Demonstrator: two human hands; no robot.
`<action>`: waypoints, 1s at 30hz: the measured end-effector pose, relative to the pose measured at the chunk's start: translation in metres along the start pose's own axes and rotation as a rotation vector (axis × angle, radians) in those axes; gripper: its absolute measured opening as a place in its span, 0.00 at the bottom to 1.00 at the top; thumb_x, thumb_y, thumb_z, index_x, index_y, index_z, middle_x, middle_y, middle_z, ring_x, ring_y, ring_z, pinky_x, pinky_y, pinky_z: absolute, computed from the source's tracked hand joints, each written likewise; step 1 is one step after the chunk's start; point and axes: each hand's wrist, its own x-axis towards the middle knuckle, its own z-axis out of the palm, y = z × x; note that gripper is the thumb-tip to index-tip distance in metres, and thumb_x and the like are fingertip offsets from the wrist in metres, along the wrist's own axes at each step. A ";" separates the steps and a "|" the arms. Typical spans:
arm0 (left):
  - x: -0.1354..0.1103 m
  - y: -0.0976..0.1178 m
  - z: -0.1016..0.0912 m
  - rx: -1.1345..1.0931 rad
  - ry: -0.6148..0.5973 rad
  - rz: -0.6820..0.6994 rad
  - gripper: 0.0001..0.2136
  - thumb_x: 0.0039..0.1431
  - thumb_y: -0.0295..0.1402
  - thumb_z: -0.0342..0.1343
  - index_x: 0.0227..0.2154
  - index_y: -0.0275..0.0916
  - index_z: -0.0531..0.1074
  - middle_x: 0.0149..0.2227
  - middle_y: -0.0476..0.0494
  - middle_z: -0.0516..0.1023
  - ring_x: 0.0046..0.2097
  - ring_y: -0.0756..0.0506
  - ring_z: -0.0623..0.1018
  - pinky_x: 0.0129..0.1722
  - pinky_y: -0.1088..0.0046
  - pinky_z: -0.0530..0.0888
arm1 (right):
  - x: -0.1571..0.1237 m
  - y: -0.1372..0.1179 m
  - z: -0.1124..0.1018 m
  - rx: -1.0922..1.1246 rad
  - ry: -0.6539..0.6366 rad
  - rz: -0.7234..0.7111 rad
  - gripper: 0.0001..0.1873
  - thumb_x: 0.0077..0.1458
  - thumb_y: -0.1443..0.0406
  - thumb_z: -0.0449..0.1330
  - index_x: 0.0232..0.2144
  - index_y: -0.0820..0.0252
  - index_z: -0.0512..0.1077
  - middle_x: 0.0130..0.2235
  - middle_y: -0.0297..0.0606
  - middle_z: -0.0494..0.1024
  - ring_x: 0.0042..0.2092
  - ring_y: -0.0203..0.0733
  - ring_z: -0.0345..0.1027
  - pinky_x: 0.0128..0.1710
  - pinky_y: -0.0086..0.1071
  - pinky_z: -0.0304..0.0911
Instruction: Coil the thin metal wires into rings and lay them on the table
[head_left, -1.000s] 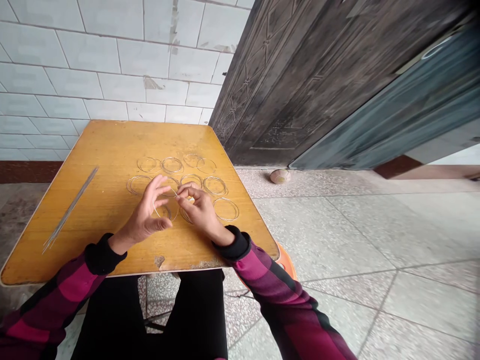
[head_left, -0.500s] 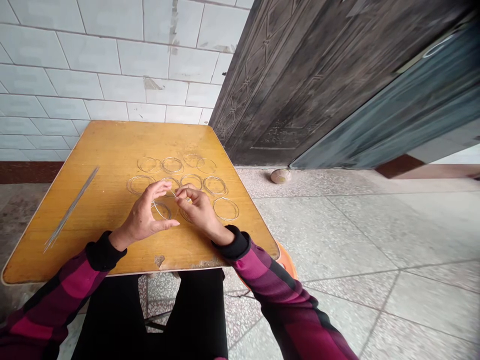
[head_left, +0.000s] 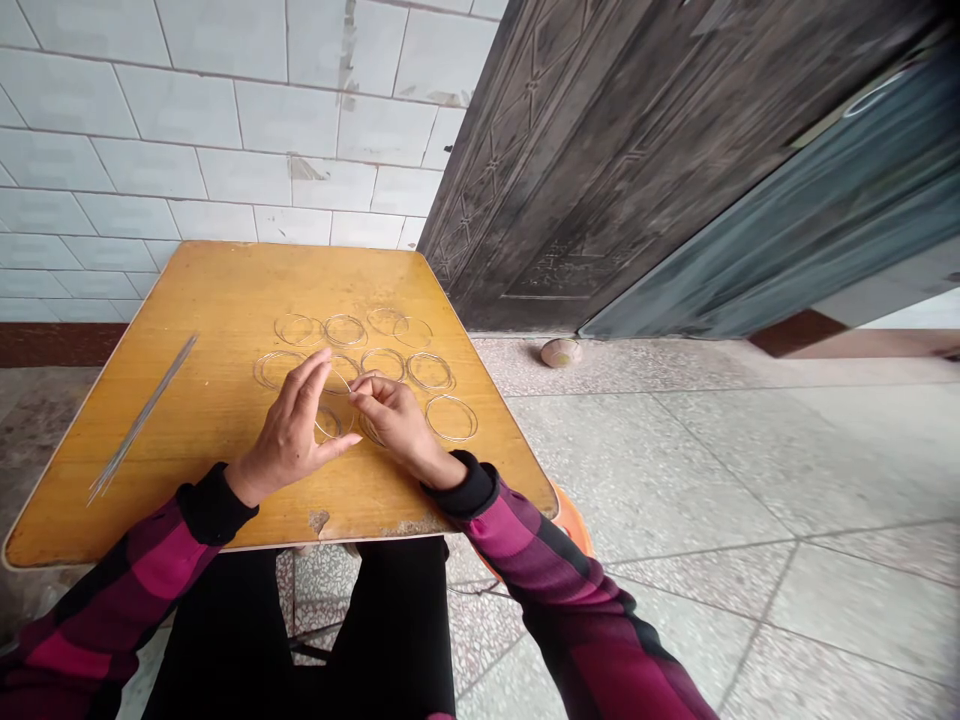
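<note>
Wall (head_left: 150, 130): white rectangular tiles, several chipped; dark red skirting band (head_left: 45, 343) at base.
Door (head_left: 600, 170): dark carved wood, right of wall, set at angle; grey-blue panel (head_left: 825, 220) beside it.
Floor (head_left: 712, 480): pale speckled slabs, thin joints.
Table (head_left: 225, 290): square, yellow-orange wood, far edge near tiled wall, near edge chipped.
Orange rounded item (head_left: 576, 525) partly visible below near right corner.
Small round object (head_left: 560, 352) on floor by door foot.
Light: even, diffuse.
</note>
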 end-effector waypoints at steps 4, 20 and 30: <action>-0.001 0.001 0.003 0.015 0.003 -0.021 0.44 0.56 0.37 0.64 0.69 0.36 0.43 0.64 0.24 0.61 0.65 0.31 0.64 0.61 0.47 0.69 | 0.000 0.001 0.004 0.099 0.001 0.064 0.13 0.50 0.63 0.62 0.18 0.58 0.65 0.30 0.33 0.70 0.33 0.35 0.63 0.39 0.33 0.60; -0.003 -0.001 0.006 -0.121 -0.011 -0.115 0.43 0.54 0.34 0.65 0.67 0.39 0.47 0.60 0.28 0.63 0.62 0.32 0.68 0.59 0.47 0.72 | -0.003 0.003 0.008 0.162 -0.039 0.129 0.09 0.47 0.63 0.62 0.20 0.58 0.67 0.29 0.33 0.72 0.33 0.35 0.61 0.38 0.33 0.59; -0.003 -0.002 0.007 -0.101 -0.013 -0.116 0.44 0.54 0.34 0.65 0.68 0.40 0.46 0.61 0.28 0.62 0.63 0.32 0.67 0.59 0.48 0.72 | -0.006 -0.004 0.003 -0.122 -0.121 -0.068 0.10 0.57 0.62 0.57 0.24 0.57 0.67 0.35 0.37 0.72 0.39 0.39 0.66 0.43 0.35 0.62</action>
